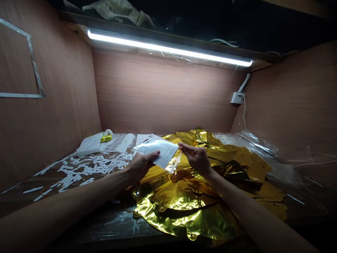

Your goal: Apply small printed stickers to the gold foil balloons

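My left hand (pixel 143 163) grips a clear plastic packet (pixel 160 151) with a printed white card inside, its thumb lying on top. At the packet's right end, my right hand (pixel 195 156) is closed in a pinch by the corner, close to a clear flap (pixel 175 164). Whether those fingertips hold the flap or the packet's edge is too small to tell. Beneath both hands spreads a pile of flat gold foil balloons (pixel 181 198), shiny and creased. Part of the pile is hidden by my hands and the packet.
Many white paper strips (pixel 76 172) lie scattered on the left. Behind them are a white bag (pixel 89 144), a yellow label (pixel 106 138) and a barcode sticker sheet (pixel 118 142). Clear plastic bags (pixel 260 144) lie at right. Wooden walls enclose the bench under a tube light (pixel 168 46).
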